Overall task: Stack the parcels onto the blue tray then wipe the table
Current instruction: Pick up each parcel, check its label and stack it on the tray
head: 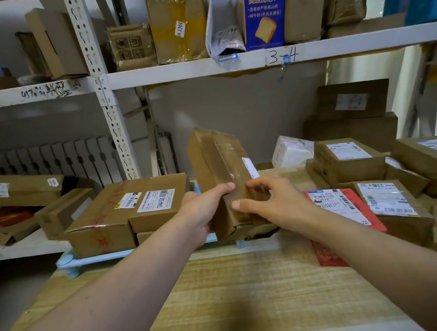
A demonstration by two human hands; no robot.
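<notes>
A long brown cardboard parcel (220, 165) is held tilted above the right part of the blue tray (67, 261). My left hand (203, 210) grips its left side near the lower end. My right hand (267, 200) holds its right side, fingers curled over the top face. On the tray sit a large taped box (103, 219) and a smaller box with white labels (156, 205) beside it. More parcels (347, 161) wait in a pile on the right of the wooden table (243, 293), among them a red flat mailer (336, 206).
Metal shelving (115, 128) stands behind the table, its upper shelf packed with boxes and a blue bread carton (262, 10). Low boxes (15, 188) lie on the shelf at the left. Stacked parcels crowd the table's right edge.
</notes>
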